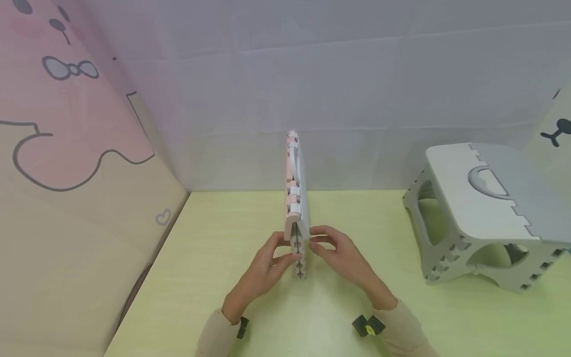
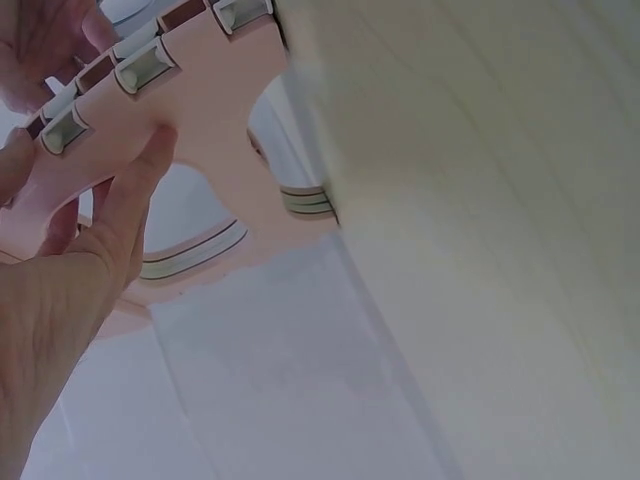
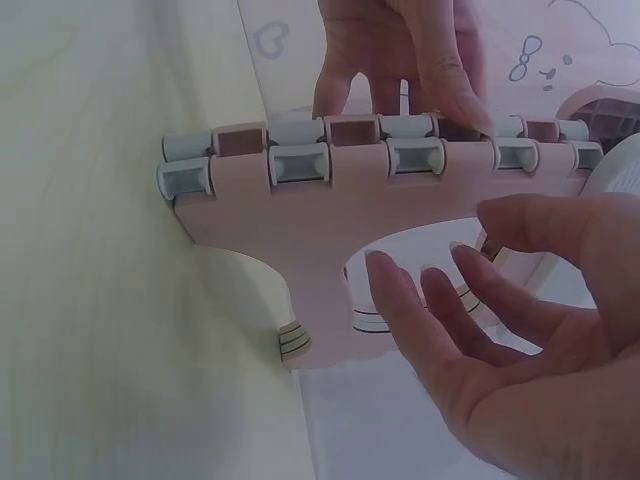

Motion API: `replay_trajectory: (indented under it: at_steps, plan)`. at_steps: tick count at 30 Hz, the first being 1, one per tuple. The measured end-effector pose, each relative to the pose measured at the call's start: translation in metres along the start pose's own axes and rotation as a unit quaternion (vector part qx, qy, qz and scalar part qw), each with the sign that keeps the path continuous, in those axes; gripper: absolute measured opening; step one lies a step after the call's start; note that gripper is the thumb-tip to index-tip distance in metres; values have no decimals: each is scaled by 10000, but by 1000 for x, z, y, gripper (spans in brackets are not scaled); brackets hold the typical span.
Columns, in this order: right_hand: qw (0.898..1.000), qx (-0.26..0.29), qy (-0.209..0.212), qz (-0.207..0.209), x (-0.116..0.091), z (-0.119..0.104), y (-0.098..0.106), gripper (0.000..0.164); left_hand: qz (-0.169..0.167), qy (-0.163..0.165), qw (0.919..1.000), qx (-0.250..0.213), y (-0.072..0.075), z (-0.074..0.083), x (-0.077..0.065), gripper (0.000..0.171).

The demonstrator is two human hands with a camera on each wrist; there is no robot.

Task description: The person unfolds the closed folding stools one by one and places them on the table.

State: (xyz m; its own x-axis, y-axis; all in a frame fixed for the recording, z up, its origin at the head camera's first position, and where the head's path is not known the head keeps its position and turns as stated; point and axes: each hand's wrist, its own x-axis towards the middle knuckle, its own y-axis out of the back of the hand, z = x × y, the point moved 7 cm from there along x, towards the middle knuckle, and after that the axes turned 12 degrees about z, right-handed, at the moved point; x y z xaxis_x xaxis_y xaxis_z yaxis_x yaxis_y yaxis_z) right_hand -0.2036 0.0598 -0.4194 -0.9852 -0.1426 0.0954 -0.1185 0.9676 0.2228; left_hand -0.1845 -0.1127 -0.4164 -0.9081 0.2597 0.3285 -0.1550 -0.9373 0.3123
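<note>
A folded pink-and-white folding step stool (image 1: 293,203) stands on edge on the table between the two hands, its hinged seat joint and handle uppermost. The left hand (image 1: 263,272) grips the near leg panel (image 3: 320,215), its thumb over the row of hinge knuckles and its fingers on the far side in the right wrist view. On the stool's other side is the right hand (image 1: 345,255), its fingers loosely bent beside the leg panel's cutout. In the left wrist view a left fingertip lies against the pink panel (image 2: 220,100).
An unfolded grey-and-white step stool (image 1: 473,203) stands on the right side of the yellow-green table (image 1: 214,218). A pale curtain (image 1: 357,89) hangs behind, and a pink-and-cream cartoon panel (image 1: 80,223) rises along the left edge.
</note>
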Motion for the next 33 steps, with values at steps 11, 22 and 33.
replay_trajectory:
  at_steps: [11, 22, 33]
  plan:
    - [9966, -251, 421, -668, -7, 4, -11, 42, 18, 95, 9999, -127, 0, -1, -1, 37]
    - [9961, 183, 482, -713, -12, 2, -19, 51, 17, 167, 9994, -305, 0, -4, -4, 35]
    - [9977, 131, 474, -476, -13, 5, -23, 45, -57, 341, 9988, -358, 1, -10, -6, 33]
